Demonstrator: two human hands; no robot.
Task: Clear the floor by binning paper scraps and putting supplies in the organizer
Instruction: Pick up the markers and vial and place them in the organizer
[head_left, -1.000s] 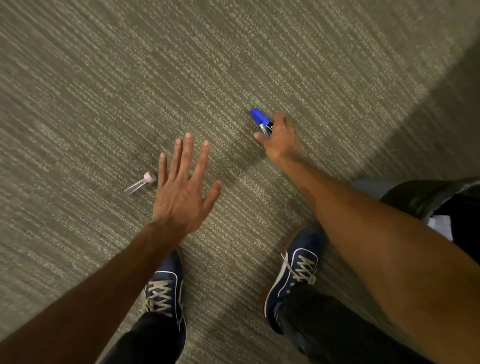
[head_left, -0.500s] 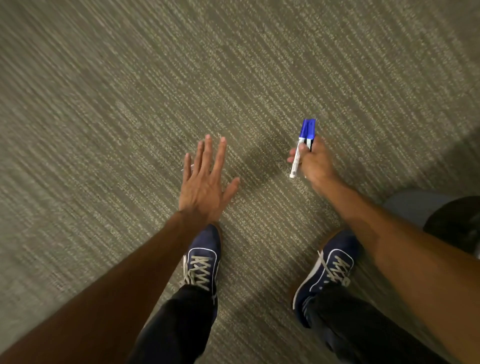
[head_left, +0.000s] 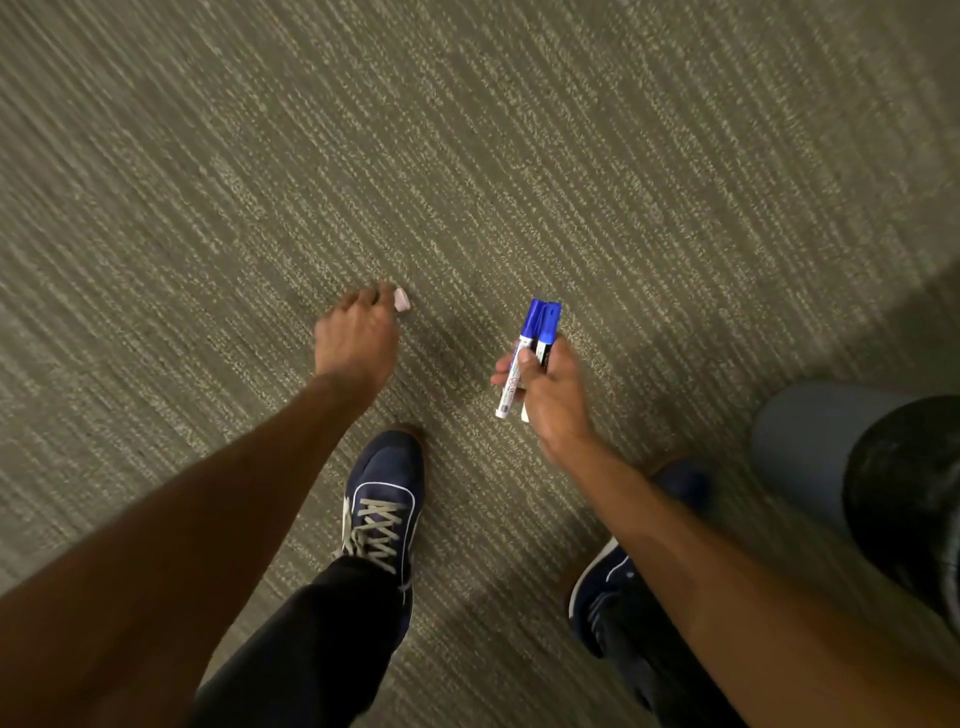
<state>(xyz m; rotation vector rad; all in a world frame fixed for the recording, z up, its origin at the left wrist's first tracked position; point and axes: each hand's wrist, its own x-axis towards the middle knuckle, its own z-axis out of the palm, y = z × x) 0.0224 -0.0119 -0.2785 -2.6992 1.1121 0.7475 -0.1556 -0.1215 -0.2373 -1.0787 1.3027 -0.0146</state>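
Along the bottom of the frame both forearms reach in, bare, one from the lower left and one from the lower right. Between them stand two dark blue sneakers: the left shoe (head_left: 383, 512) at lower centre with pale laces in clear view, the right shoe (head_left: 605, 582) partly hidden under the right forearm. At the right edge, a rounded grey and black bin (head_left: 883, 499) is blurred and cut off by the frame.

A little higher, right of centre, the right hand (head_left: 550, 384) is closed in a fist around two markers (head_left: 530, 358) held side by side — their blue caps stick up past the fingers toward the top of the frame, and the white barrel of one pokes out below the palm. The markers are lifted clear of the floor.

Further up, just left of centre, the left hand (head_left: 356, 332) points downward with fingers curled together at their tips. A small pale pink object (head_left: 401, 300) shows at the upper right of those fingertips, touching them — whether it is pinched and raised or only being touched on the floor cannot be told, since the fingers hide most of it.

Beyond both hands the striped grey-green carpet (head_left: 467, 130) fills the whole upper half of the frame.
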